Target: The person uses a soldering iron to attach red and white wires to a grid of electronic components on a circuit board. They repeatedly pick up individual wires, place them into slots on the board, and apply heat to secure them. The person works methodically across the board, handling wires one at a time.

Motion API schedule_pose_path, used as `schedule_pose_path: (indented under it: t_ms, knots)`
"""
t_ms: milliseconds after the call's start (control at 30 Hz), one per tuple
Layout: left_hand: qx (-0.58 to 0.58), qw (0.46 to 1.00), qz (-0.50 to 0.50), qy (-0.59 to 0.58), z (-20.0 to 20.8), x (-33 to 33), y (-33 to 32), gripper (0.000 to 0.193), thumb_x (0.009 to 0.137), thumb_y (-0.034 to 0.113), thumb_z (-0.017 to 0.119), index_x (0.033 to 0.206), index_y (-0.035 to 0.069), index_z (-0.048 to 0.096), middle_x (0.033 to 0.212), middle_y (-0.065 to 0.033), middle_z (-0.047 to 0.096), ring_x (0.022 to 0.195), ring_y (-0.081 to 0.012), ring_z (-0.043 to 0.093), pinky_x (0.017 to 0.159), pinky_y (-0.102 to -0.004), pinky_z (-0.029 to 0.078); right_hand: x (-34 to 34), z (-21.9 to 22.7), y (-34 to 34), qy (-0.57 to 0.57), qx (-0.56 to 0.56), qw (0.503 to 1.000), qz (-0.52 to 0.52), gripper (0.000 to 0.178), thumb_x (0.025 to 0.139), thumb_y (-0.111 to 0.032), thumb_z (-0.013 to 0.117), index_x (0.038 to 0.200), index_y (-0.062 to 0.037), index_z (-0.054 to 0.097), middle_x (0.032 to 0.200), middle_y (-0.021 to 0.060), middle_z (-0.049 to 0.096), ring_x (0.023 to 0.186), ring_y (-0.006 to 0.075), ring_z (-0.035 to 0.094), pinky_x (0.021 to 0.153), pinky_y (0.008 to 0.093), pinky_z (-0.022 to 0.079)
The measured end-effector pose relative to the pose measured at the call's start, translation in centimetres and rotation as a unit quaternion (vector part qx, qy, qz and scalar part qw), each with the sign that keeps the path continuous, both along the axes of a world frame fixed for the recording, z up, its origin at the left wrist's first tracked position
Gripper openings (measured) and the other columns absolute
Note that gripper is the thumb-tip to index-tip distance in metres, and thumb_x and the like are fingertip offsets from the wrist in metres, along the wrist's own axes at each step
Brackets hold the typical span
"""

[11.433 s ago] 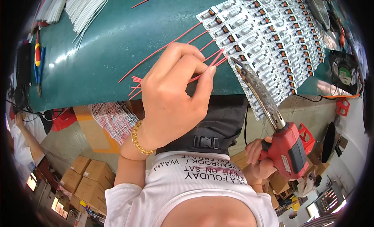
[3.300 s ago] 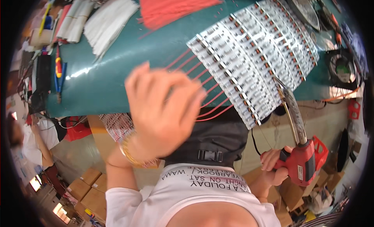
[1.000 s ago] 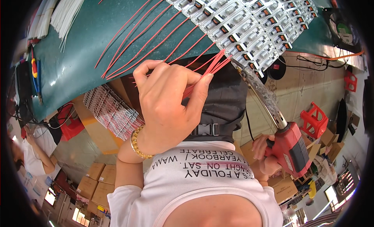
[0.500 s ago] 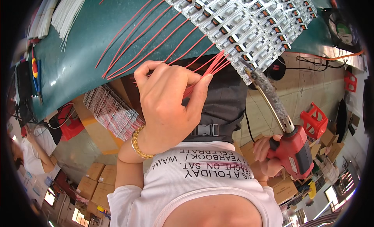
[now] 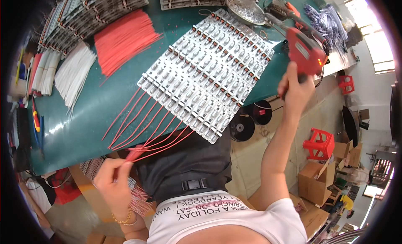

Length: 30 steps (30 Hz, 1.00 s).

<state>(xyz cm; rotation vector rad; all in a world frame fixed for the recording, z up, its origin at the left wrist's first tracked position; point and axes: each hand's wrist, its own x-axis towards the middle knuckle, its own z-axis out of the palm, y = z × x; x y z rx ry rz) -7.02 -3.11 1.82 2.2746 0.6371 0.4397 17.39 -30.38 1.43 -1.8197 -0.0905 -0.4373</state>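
Note:
My left hand [image 5: 114,185] is low at the table's near edge, pinching the free ends of red wires [image 5: 142,131] that run up to a white panel of small LED strip boards [image 5: 205,76] lying on the green table [image 5: 88,114]. My right hand [image 5: 295,86] is raised at the right and grips a red soldering gun [image 5: 305,51], whose tip points toward a round metal dish [image 5: 245,8] at the far edge.
A loose pile of red wires [image 5: 123,40] and bundles of white wires [image 5: 73,74] lie at the left. Stacked strip panels [image 5: 96,13] sit at the back. Solder spools [image 5: 242,126], red stools [image 5: 320,143] and cardboard boxes [image 5: 316,185] stand on the floor at right.
My right hand has swung the soldering gun up from beside my hip to the far right of the table. My left hand has dropped lower, and my head has tilted up over the table.

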Motion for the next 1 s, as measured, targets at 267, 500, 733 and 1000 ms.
schedule_pose_path:
  t_ms: [267,500,733,1000]
  knots:
    - [-0.191,0.981,-0.001,-0.043,-0.6,1.6,-1.3,0.006,0.074,-0.003,0.065,0.073,-0.002,0.06,0.063,-0.004,0.056,0.055,-0.0097,0.048,0.052,-0.021,0.037,-6.2,-0.6,-1.3,0.007,0.178,0.976,0.129,0.045,0.094,-0.031,0.047,0.123,0.0027,0.04,0.053,-0.0013,0.037,0.04,0.01,0.035,0.04,0.0249,0.033]
    - [0.011,0.978,-0.164,-0.126,-3.9,3.9,-4.1,0.016,0.07,0.006,0.073,0.066,0.008,0.058,0.057,0.0012,0.053,0.052,-0.0156,0.045,0.08,-0.0385,0.038,-20.0,-3.5,-2.6,0.142,0.257,0.936,0.195,0.072,0.081,-0.057,0.056,0.121,0.0014,0.039,0.049,-0.0018,0.042,0.04,0.0115,0.04,0.044,0.0263,0.037]
    - [0.041,0.978,-0.166,-0.12,-4.3,3.9,-5.2,0.016,0.071,0.004,0.072,0.067,0.007,0.057,0.058,0.0001,0.054,0.052,-0.015,0.046,0.085,-0.0403,0.037,-23.7,-3.7,-4.4,0.185,0.2,0.937,0.218,0.069,0.08,-0.055,0.058,0.117,0.0005,0.041,0.05,-0.0014,0.043,0.041,0.0124,0.042,0.045,0.0272,0.038]
    - [0.056,0.977,-0.167,-0.124,-4.4,4.2,-5.5,0.015,0.073,0.001,0.07,0.068,0.004,0.056,0.061,-0.0022,0.055,0.056,-0.0154,0.049,0.089,-0.0397,0.037,-23.8,-3.7,-4.8,0.24,0.14,0.934,0.226,0.065,0.079,-0.053,0.062,0.113,-0.0007,0.043,0.051,-0.0009,0.045,0.042,0.0135,0.045,0.047,0.0282,0.038]
